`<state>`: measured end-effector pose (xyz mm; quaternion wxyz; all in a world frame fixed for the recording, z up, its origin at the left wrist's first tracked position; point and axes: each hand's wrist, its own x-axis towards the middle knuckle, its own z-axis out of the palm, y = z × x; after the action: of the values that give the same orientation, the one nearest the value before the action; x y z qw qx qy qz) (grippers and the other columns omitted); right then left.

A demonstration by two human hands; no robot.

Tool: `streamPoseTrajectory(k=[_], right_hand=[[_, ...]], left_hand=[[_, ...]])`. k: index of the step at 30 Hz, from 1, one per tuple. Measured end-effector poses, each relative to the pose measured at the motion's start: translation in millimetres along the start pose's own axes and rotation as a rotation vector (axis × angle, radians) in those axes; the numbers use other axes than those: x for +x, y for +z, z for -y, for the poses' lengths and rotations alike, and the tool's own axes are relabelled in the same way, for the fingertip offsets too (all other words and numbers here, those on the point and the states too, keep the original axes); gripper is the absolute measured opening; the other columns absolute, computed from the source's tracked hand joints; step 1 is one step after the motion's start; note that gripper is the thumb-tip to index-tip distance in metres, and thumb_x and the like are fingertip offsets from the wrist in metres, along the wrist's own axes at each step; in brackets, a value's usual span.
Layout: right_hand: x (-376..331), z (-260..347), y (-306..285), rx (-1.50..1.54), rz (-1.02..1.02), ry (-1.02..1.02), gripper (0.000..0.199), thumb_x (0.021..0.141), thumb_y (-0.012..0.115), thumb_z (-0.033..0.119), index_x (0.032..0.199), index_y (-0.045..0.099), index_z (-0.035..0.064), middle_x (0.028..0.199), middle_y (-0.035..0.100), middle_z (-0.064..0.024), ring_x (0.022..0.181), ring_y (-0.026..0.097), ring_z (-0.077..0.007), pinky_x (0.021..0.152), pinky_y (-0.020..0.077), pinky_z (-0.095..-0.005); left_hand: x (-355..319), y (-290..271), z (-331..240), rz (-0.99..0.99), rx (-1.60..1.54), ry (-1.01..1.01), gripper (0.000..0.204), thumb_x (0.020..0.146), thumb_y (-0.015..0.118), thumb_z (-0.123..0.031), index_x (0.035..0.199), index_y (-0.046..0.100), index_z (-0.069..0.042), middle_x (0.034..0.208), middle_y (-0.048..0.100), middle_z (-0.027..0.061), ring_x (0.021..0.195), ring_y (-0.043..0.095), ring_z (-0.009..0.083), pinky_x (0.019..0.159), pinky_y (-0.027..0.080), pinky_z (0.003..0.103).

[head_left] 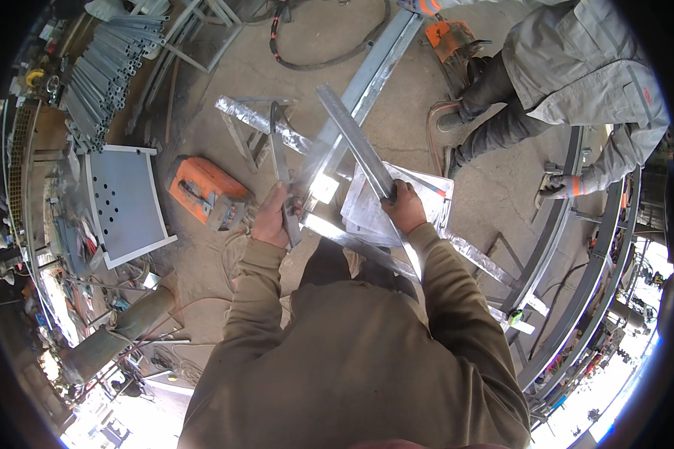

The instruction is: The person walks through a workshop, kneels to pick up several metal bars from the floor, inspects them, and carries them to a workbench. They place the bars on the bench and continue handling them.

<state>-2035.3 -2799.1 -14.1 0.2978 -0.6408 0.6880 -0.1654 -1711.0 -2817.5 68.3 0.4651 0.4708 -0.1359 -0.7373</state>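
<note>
My left hand (274,217) is closed around a narrow grey metal piece (279,157) with a dark, hooked upper end; its exact kind is unclear. In my right hand (405,207) is a long grey metal bar (352,138), gripped near its middle and slanting up to the left. Between the hands, a long shiny steel beam (374,75) runs away from me. Another person's gloved hand (425,6) is at its far end. Printed paper sheets (359,209) lie beneath the right-hand bar. A shiny crosspiece (359,245) passes in front of my legs.
An orange machine (208,191) stands on the floor at left, near a grey panel with holes (127,202). Stacked metal tubes (112,78) fill the far left. A co-worker in grey (577,67) stands at far right, beside long steel beams (550,243). A cable (307,66) loops across the floor.
</note>
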Motion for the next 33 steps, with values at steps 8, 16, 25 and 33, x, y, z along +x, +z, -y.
streamPoseTrajectory(k=[8,16,25,33], right_hand=[[0.8,-23.6,-20.8,0.045,0.048,-0.011,0.032,0.082,0.071,0.022,0.105,0.065,0.0011,0.099,0.066,-0.0259,0.089,0.066,-0.0450,0.079,0.0549,-0.0507],[-38.7,-31.5,-33.2,0.174,-0.081,-0.068,0.028,0.087,0.074,0.025,0.096,0.059,0.0024,0.097,0.061,-0.0256,0.085,0.063,-0.0469,0.074,0.0521,-0.0530],[-112.4,-22.8,-65.5,0.420,0.172,0.013,0.029,0.096,0.066,0.018,0.120,0.055,0.0038,0.097,0.068,-0.0247,0.091,0.070,-0.0417,0.077,0.0540,-0.0464],[-183.2,-9.2,-66.1,0.202,0.170,-0.148,0.043,0.098,0.060,0.019,0.140,0.051,0.0132,0.109,0.070,-0.0253,0.095,0.069,-0.0466,0.080,0.0558,-0.0528]], left_hand=[[-7.1,8.7,-7.6,-0.004,0.057,-0.129,0.047,0.109,0.049,-0.045,0.142,0.055,-0.012,0.103,0.062,0.0028,0.073,0.051,0.0115,0.064,0.045,0.030],[-5.0,8.6,-26.1,-0.102,0.187,-0.218,0.047,0.110,0.046,-0.048,0.131,0.059,-0.008,0.097,0.062,0.0035,0.067,0.049,0.0122,0.061,0.044,0.029],[-10.6,12.6,-36.5,0.050,0.214,-0.167,0.045,0.110,0.046,-0.045,0.133,0.057,-0.008,0.106,0.067,0.0066,0.078,0.059,0.0139,0.065,0.050,0.029],[-34.8,32.3,-42.6,-0.002,0.395,-0.112,0.041,0.109,0.050,-0.044,0.126,0.061,-0.008,0.105,0.067,0.0054,0.078,0.060,0.0135,0.065,0.050,0.028]])
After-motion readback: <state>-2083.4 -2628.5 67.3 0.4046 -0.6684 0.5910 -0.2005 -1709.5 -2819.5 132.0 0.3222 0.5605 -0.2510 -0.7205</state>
